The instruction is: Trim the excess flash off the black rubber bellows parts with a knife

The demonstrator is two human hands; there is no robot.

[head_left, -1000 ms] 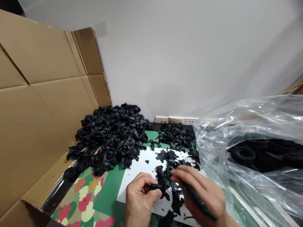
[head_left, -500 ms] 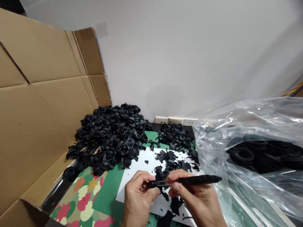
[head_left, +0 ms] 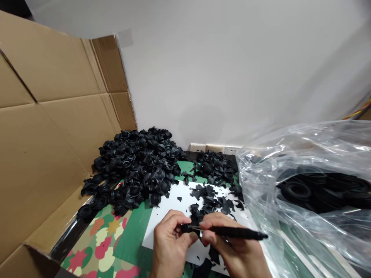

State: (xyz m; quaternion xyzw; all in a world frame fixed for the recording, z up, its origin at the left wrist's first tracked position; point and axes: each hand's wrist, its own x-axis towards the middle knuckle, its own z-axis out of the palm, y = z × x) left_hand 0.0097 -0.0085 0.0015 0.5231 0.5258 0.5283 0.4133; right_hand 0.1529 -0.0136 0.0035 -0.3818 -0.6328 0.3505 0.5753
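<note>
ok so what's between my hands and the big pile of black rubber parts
In the head view, a white sheet on the green mat, mostly bare, black scraps along its right.

Cardboard (head_left: 49,135) fills the frame's left, a heap of parts (head_left: 136,166) lies at centre beside it, a scrap pile (head_left: 216,166) to the heap's right (before the wall sockets (head_left: 213,148)), a bag (head_left: 292,150) at right, and a sheet (head_left: 171,202) at lower centre.

Small black rubber part (head_left: 187,228) pinched in left hand (head_left: 169,243) fingertips. Slim black craft knife (head_left: 234,233) level in right hand (head_left: 234,253), blade tip touching the part.
</note>
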